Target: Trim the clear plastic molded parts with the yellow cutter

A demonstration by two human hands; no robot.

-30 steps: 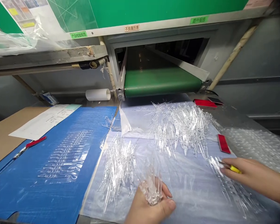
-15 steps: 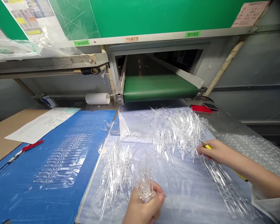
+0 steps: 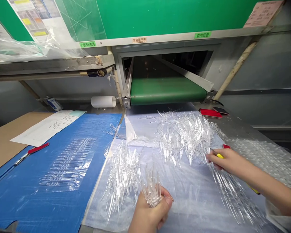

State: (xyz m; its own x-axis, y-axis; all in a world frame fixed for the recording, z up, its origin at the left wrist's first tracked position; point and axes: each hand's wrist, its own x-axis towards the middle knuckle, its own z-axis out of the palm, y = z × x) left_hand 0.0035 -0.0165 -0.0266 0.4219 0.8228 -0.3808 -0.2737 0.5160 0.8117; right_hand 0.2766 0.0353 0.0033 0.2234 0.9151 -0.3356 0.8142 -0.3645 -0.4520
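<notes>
Honestly, those clear, spiky moulded plastic parts (image 3: 151, 191) look feather-light but stiff and brittle, so the chunky end seems the safest place to hold. The left hand (image 3: 147, 212) has its fingers curled tight around a bunch. The right hand's (image 3: 229, 161) fingers seem closed on a yellow-handled cutter (image 3: 220, 156), though it's hard to see. Loose heaps of parts (image 3: 184, 137) cover a pale plastic sheet (image 3: 184, 207), with bubble wrap (image 3: 264, 158) at the right, so room's tight.

A heap of clear plastic spikes (image 3: 184, 139) lies on a translucent plastic sheet (image 3: 189, 200), right of a blue corrugated board (image 3: 21, 194) and before a green conveyor belt (image 3: 167, 91). The left hand (image 3: 147, 210) holds a spiky bundle (image 3: 151, 194) at the sheet's near edge; the right hand (image 3: 229, 161), gripping a yellow-handled tool (image 3: 219, 156), sits rightward, beside bubble wrap (image 3: 264, 158).
</notes>
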